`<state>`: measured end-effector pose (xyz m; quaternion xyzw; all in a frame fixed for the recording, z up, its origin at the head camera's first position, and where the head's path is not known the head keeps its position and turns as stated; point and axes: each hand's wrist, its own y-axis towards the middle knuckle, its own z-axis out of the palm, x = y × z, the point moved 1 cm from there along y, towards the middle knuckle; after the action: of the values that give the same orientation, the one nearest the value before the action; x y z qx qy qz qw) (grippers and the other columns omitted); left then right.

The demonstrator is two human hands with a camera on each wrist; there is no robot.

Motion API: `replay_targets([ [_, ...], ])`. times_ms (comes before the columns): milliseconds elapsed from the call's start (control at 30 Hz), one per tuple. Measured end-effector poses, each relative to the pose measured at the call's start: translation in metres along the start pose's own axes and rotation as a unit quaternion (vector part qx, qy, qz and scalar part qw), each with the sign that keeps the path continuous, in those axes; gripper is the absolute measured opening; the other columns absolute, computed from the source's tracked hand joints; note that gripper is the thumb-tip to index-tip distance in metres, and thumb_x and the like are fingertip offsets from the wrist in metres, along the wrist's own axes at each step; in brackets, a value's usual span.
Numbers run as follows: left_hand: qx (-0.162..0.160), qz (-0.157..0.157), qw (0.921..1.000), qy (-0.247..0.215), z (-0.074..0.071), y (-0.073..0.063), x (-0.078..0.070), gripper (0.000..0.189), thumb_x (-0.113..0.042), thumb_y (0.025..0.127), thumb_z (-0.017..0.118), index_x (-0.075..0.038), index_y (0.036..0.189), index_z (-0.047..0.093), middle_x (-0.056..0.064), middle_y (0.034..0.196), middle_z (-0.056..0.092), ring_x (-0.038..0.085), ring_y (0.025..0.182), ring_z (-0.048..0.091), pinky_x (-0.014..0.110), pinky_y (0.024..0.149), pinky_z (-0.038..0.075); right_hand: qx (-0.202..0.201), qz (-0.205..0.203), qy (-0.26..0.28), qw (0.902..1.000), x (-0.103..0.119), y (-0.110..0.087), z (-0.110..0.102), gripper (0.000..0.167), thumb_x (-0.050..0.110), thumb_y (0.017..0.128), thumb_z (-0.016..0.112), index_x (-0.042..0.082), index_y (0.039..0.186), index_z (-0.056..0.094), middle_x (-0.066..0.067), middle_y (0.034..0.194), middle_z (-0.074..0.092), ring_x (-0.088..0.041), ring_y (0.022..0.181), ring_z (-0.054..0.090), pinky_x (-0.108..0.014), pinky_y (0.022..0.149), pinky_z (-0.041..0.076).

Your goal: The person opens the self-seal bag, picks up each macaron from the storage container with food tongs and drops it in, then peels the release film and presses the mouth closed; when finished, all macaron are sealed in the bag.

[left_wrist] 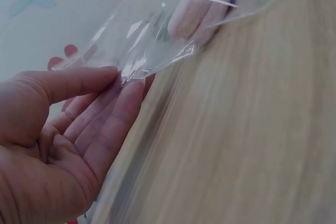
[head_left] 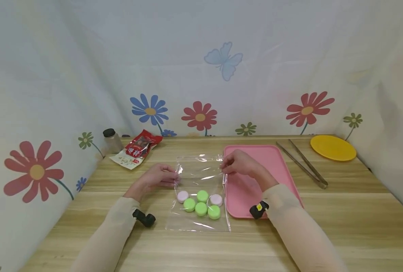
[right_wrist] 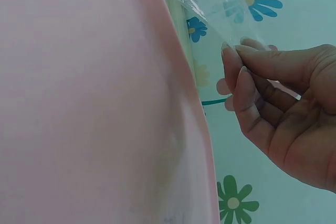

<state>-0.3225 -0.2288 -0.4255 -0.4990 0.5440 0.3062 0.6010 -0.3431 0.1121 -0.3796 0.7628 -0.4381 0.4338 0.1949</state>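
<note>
A clear plastic bag (head_left: pixel 201 175) lies at the middle of the table, with several green macarons (head_left: pixel 201 209) and pale pink macarons (head_left: pixel 182 196) inside its lower half. My left hand (head_left: pixel 160 176) pinches the bag's left edge between thumb and fingers; the left wrist view shows this hand (left_wrist: pixel 79 124) gripping the crinkled film. At the upper right corner, my right hand (head_left: pixel 238 164) pinches the film above the pink tray. In the right wrist view the thumb and fingertips of that hand (right_wrist: pixel 283 93) meet on the film.
A pink tray (head_left: pixel 255 155) sits right of the bag, partly under my right forearm. Beyond it are metal tongs (head_left: pixel 304 164) and a yellow plate (head_left: pixel 333 147). At the back left stand a dark-lidded jar (head_left: pixel 113 141) and a red-and-white snack packet (head_left: pixel 138 148). A floral curtain (head_left: pixel 255 105) hangs behind.
</note>
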Motion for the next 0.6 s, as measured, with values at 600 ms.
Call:
replay_targets([
  [600, -0.07, 0.012, 0.9967, -0.04, 0.003, -0.003, 0.005, 0.039, -0.013, 0.096, 0.069, 0.006, 0.129, 0.062, 0.013, 0.097, 0.075, 0.022, 0.084, 0.073, 0.038, 0.081, 0.06, -0.14, -0.051, -0.125, 0.9809, 0.049, -0.006, 0.01, 0.019, 0.007, 0.093, 0.069, 0.003, 0.11, 0.075, -0.011, 0.1, 0.073, -0.02, 0.084, 0.067, -0.03, 0.066, 0.056],
])
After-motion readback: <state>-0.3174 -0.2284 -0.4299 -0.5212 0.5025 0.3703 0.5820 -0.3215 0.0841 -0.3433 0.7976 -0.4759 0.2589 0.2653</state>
